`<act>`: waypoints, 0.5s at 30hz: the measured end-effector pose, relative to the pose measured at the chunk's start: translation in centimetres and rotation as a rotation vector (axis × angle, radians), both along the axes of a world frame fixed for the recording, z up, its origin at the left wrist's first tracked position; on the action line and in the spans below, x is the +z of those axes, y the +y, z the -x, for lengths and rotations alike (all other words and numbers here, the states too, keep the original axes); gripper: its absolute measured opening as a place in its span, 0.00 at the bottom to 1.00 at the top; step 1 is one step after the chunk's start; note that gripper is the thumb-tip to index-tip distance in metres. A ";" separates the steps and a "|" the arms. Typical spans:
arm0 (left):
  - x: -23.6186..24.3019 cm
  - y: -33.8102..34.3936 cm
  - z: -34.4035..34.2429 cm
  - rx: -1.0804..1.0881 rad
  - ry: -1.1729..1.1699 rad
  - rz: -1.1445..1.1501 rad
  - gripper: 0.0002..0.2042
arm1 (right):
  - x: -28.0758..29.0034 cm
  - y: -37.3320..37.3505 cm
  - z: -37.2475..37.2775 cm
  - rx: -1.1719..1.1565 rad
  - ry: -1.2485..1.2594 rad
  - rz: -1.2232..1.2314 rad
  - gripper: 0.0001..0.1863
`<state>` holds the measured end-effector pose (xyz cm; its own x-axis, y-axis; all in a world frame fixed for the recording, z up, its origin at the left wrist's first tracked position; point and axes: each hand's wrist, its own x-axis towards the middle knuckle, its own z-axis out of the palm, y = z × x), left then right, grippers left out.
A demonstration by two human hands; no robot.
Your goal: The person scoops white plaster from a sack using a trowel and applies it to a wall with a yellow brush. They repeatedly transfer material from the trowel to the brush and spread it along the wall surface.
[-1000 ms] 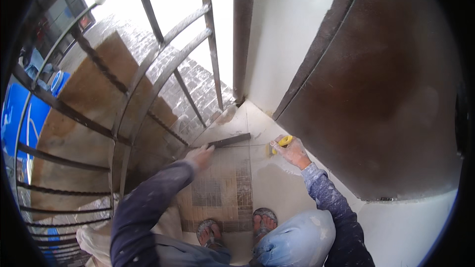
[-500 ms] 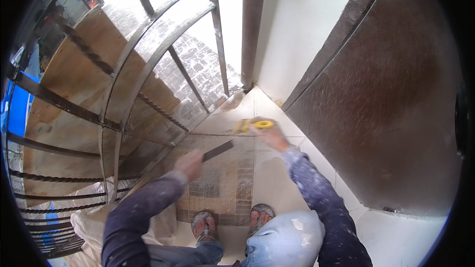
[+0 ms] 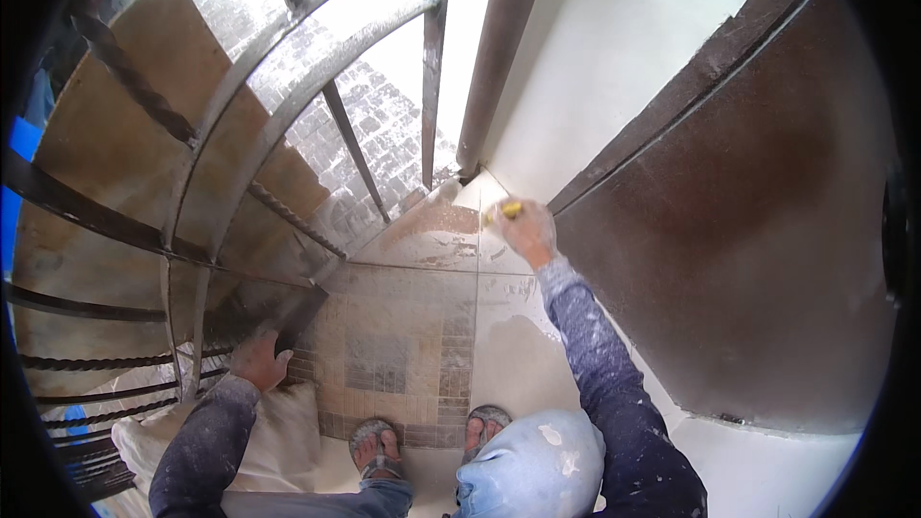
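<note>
My right hand [image 3: 523,230] is closed round a small yellow-handled tool [image 3: 510,209] over the white tiles [image 3: 504,317], near the narrow corner, beside reddish-brown smears [image 3: 432,225]. My left hand [image 3: 259,360] is low at the left by the railing, thumb spread from its fingers, at the end of a dark flat strip [image 3: 305,309]; whether it touches the strip is unclear. A square patterned tile panel [image 3: 379,326] lies between my hands, above my sandalled feet.
A curved metal railing [image 3: 237,77] runs along the left, with a brown board [image 3: 91,221] and pale cobbles [image 3: 341,86] beyond. A pale cloth [image 3: 288,422] lies below my left hand. A white wall [image 3: 614,58] and large brown panel [image 3: 729,230] bound the right.
My left hand has moved down and left to the railing with the dark strip now beside it. My right hand has moved up toward the corner with the yellow tool.
</note>
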<state>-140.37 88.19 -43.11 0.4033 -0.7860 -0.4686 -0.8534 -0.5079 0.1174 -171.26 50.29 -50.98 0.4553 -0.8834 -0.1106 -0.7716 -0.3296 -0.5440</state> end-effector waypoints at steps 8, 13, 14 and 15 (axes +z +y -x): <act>-1.0 -1.2 -0.1 -0.079 0.026 -0.242 0.19 | 0.1 -4.3 -4.2 -0.070 0.083 0.217 0.15; -1.7 -0.2 -0.1 0.023 0.099 -0.143 0.20 | 1.0 -3.7 -1.0 -0.083 0.356 0.175 0.14; -1.8 -0.1 -0.1 0.049 0.105 -0.155 0.21 | 1.0 -4.1 -1.2 -0.021 0.342 0.291 0.13; -1.9 -0.1 0.0 0.020 0.102 -0.167 0.21 | 0.9 -4.4 -1.6 0.003 0.163 0.282 0.13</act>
<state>-140.40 88.07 -45.05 0.3619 -0.6863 -0.6309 -0.8309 -0.5443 0.1154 -169.65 45.85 -50.09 0.4548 -0.8881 0.0667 -0.8399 -0.4526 -0.2997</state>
